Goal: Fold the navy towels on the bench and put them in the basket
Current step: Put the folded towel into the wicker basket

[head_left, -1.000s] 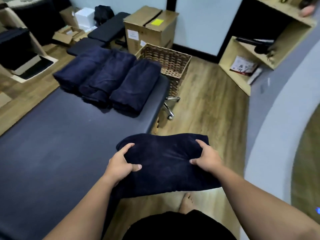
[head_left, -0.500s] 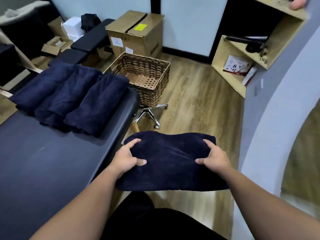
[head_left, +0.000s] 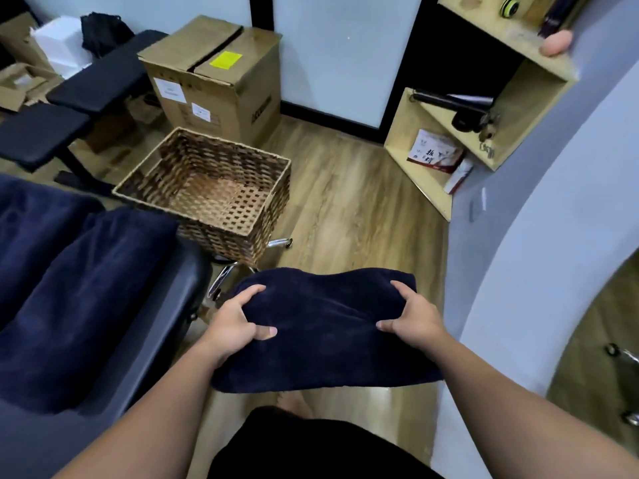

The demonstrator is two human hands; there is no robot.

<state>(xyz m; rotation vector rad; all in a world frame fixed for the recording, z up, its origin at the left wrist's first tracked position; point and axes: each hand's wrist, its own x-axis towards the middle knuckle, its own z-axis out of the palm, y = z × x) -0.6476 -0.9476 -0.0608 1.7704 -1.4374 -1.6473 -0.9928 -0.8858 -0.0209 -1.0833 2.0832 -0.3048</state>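
Single head cam, worn high, wide-angle w/ bent edges. Looks fwd and steeply down past both forearms. Very near the left hand and right hand, low-centre of view, w/ folded towel between them. Counter cut off at left edge; only its right edge and far corner in frame. Basket mid-distance, just beyond that far corner. Floor centre, shelf upper right. No second view to overlap with.
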